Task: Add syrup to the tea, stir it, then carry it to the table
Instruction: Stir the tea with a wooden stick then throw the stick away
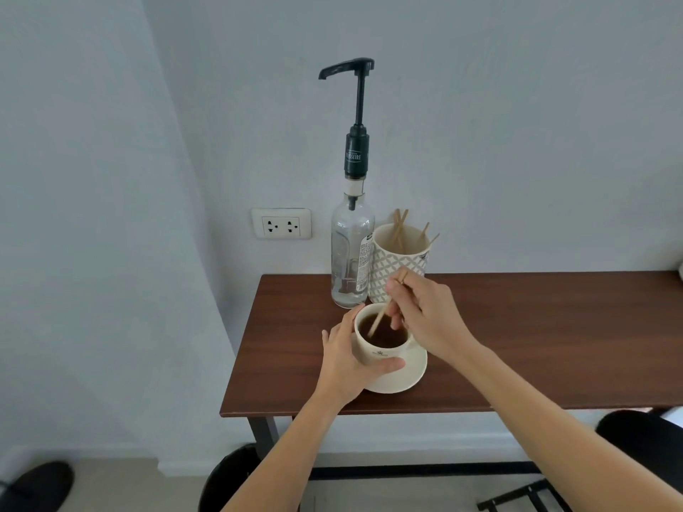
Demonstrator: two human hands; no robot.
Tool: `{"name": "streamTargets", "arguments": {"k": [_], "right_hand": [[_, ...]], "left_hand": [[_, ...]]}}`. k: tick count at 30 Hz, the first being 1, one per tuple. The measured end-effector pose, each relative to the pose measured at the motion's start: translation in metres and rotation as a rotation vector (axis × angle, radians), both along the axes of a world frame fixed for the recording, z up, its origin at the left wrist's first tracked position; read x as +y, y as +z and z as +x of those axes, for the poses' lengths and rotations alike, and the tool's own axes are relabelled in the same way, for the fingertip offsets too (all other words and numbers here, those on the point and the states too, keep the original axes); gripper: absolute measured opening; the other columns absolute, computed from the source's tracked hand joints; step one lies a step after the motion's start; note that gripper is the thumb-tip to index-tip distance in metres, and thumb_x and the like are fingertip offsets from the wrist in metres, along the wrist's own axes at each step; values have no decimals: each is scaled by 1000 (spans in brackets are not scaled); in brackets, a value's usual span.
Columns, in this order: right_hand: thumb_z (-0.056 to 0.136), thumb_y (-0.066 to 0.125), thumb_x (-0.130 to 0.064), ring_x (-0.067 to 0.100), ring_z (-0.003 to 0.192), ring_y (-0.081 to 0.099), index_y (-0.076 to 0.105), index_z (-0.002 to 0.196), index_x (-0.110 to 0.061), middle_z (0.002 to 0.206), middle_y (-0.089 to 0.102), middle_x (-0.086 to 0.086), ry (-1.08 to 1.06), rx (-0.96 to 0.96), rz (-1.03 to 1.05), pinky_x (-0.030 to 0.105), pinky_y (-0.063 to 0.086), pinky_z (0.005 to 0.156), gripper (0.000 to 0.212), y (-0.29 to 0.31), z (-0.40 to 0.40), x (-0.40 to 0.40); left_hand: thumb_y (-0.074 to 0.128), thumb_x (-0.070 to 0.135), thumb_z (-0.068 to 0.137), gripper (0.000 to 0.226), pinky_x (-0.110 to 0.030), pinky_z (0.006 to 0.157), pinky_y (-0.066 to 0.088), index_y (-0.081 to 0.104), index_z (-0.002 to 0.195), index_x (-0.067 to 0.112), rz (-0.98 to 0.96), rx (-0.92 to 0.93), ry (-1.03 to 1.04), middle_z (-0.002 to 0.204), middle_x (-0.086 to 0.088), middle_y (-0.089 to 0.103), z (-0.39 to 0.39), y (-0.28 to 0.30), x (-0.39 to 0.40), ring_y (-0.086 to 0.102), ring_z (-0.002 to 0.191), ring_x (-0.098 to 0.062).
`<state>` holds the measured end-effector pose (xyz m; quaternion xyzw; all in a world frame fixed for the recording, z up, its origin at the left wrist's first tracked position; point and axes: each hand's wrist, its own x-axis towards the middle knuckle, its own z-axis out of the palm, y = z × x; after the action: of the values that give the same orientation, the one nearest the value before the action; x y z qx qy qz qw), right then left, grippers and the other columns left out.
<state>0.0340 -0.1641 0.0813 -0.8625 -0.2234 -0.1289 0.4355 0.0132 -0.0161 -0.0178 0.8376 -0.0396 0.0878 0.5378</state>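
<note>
Brown tea: fills the white cup (382, 343), which sits on a saucer (414, 371) on the wooden table (517, 334).
Left hand (345, 358): wraps around the cup's side.
Right hand (425, 312): pinches a wooden stick (380, 319), its tip in the tea.
Syrup bottle (351, 249): just behind the cup, pump on top.
Stick holder (401, 260): beside the bottle, behind the cup.

Clear glass syrup bottle (351, 253) with black plastic pump (355, 116); behind the glossy ceramic teacup (380, 351), wooden stirrers (401, 227); matt wood-grain tabletop (536, 338).
</note>
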Motion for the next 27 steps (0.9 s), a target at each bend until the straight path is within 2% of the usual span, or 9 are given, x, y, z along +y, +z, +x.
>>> {"name": "streamTargets", "arguments": {"k": [2, 4, 6, 8, 12, 17, 19, 22, 27], "right_hand": [[104, 48, -17, 16, 55, 68, 57, 82, -11, 62, 67, 0, -11, -26, -20, 23, 55, 61, 24, 3, 6, 4], [104, 46, -22, 24, 56, 63, 53, 85, -10, 62, 63, 2, -34, -84, -118, 41, 55, 63, 24, 2, 14, -1], [103, 43, -28, 29, 56, 56, 48, 84, -13, 59, 58, 2, -92, -99, -241, 48, 51, 60, 25, 1, 16, -9], [103, 42, -27, 30, 56, 57, 46, 81, -12, 58, 59, 6, -96, -47, -204, 44, 51, 59, 27, 0, 13, -12], [104, 46, -18, 11, 57, 67, 57, 82, -8, 62, 71, 6, -41, 64, -37, 14, 48, 60, 26, 2, 5, 1], [103, 40, -31, 28, 59, 58, 48, 83, -15, 59, 58, -1, -129, -50, -268, 41, 50, 60, 27, 4, 14, -7], [103, 41, -30, 25, 58, 62, 50, 82, -11, 59, 63, 4, -92, 6, -208, 38, 52, 61, 30, 4, 10, -6], [104, 46, -20, 11, 56, 65, 56, 82, -12, 65, 73, 9, -22, 71, -78, 19, 52, 60, 25, 5, 3, 5], [103, 39, -33, 29, 61, 60, 46, 79, -16, 60, 60, 2, -150, -19, -277, 46, 53, 62, 30, 4, 11, -4]], "left_hand": [[85, 60, 54, 96, -56, 124, 2, 41, 138, 44, 6, 0, 3, 137, 24, 56, 1, -1, 0, 44, 137, -6], [86, 60, 54, 96, -57, 124, 7, 44, 138, 42, 9, -11, 9, 137, 25, 56, 1, -2, 1, 45, 136, -6], [85, 62, 52, 96, -58, 123, 10, 44, 137, 41, 7, -19, 8, 136, 25, 56, 1, -3, 1, 46, 135, -5], [84, 63, 52, 97, -55, 123, 10, 44, 138, 40, 8, -23, 4, 136, 24, 56, 1, -3, 0, 46, 135, -6], [84, 61, 53, 93, -42, 119, 12, 44, 134, 44, 3, -37, -1, 135, 24, 57, 1, -3, 2, 46, 133, -5], [85, 61, 52, 95, -53, 122, 14, 46, 136, 40, -1, -39, -3, 134, 26, 56, 2, -5, 1, 46, 132, -3], [86, 61, 53, 94, -49, 122, 15, 47, 136, 41, 2, -42, -6, 134, 27, 56, 2, -6, 2, 46, 132, -2], [86, 60, 53, 96, -33, 114, 14, 44, 138, 42, -1, -49, -4, 132, 27, 58, 2, -6, 3, 46, 131, -3], [84, 64, 51, 99, -42, 120, 16, 45, 138, 39, 1, -45, -5, 134, 25, 57, 3, -6, 1, 46, 132, -3]]}}
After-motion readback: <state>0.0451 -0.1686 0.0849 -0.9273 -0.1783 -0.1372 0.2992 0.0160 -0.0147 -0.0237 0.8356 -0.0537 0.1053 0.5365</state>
